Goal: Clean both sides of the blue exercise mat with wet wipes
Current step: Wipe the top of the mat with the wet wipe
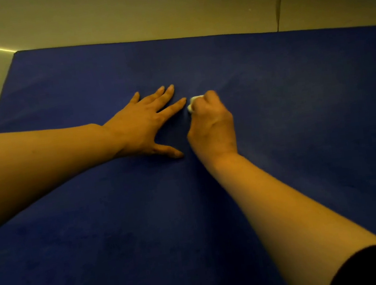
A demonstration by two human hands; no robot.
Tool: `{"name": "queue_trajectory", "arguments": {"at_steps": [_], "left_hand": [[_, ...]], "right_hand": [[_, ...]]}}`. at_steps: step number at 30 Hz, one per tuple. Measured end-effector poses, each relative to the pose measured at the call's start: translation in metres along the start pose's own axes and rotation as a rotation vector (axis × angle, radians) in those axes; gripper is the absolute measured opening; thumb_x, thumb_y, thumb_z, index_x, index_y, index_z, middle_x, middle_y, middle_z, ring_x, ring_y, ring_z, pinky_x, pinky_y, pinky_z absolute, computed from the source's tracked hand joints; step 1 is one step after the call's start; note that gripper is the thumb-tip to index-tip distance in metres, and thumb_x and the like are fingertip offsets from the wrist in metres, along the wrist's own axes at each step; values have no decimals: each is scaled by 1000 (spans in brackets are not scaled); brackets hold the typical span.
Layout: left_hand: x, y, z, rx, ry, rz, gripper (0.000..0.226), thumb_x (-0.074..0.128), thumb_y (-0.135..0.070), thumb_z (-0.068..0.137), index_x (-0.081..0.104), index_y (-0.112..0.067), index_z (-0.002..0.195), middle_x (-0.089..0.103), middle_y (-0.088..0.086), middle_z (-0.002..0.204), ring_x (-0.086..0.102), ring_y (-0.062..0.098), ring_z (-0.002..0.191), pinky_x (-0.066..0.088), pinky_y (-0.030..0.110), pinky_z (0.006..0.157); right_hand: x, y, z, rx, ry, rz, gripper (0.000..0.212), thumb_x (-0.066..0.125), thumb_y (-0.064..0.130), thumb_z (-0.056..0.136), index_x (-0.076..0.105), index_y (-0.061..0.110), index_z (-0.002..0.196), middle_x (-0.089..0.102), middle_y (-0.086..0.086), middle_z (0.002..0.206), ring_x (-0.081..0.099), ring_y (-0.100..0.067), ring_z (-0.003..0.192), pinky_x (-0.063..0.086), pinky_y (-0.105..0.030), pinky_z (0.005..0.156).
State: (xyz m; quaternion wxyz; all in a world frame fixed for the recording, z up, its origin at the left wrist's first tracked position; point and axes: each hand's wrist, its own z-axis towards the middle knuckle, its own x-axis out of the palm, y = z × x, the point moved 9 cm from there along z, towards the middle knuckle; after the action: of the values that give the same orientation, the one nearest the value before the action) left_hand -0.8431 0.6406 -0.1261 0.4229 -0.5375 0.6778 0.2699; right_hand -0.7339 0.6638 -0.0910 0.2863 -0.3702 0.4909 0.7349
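Note:
The blue exercise mat (297, 108) lies flat on the floor and fills most of the view. My left hand (146, 126) rests palm down on the mat with its fingers spread and straight. Just to its right, my right hand (210, 122) is curled round a small white wet wipe (192, 103) and holds it down against the mat. Only a bit of the wipe shows past the fingers, close to my left fingertips.
Glossy beige floor tiles (164, 9) surround the mat beyond its far edge and left edge. The mat's far left corner (18, 52) is in view. A dark tile joint (279, 1) runs down at the upper right.

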Motion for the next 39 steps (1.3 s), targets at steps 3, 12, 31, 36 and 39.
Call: {"name": "queue_trajectory", "arguments": {"at_steps": [3,12,31,36,39], "left_hand": [[-8,5,0,7,-45,15,101,25,-78,69,-8,-32,152,-12,-1,161,-4,16,149,3,49,118],[-33,12,13,63,-332,-16,70,65,-46,84,43,-14,143,53,15,132,53,36,116,18,51,115],[-54,45,26,-35,-340,-85,67,54,-46,90,34,-18,148,41,7,150,39,27,137,17,46,117],[-43,68,25,-114,-302,-140,94,51,-58,80,15,-13,154,5,8,162,7,25,149,12,41,119],[-33,72,33,-154,-198,-167,96,51,-58,83,2,-18,155,-7,4,162,-6,19,149,3,45,120]], "right_hand": [[2,-6,14,-114,94,9,8,60,-1,79,66,2,84,58,-17,90,59,-35,74,41,-30,59],[-15,-46,42,252,-68,-108,15,52,1,88,62,1,99,55,-17,110,57,-33,95,45,-33,77],[36,14,78,-81,169,-24,13,52,16,93,58,6,101,50,-10,114,55,-26,89,39,-28,68],[-3,-54,111,92,53,-109,15,51,10,92,62,7,102,52,-11,119,56,-28,99,43,-28,78],[-10,-59,106,237,-26,-113,17,51,4,89,61,3,103,51,-14,122,54,-30,102,44,-29,82]]}}
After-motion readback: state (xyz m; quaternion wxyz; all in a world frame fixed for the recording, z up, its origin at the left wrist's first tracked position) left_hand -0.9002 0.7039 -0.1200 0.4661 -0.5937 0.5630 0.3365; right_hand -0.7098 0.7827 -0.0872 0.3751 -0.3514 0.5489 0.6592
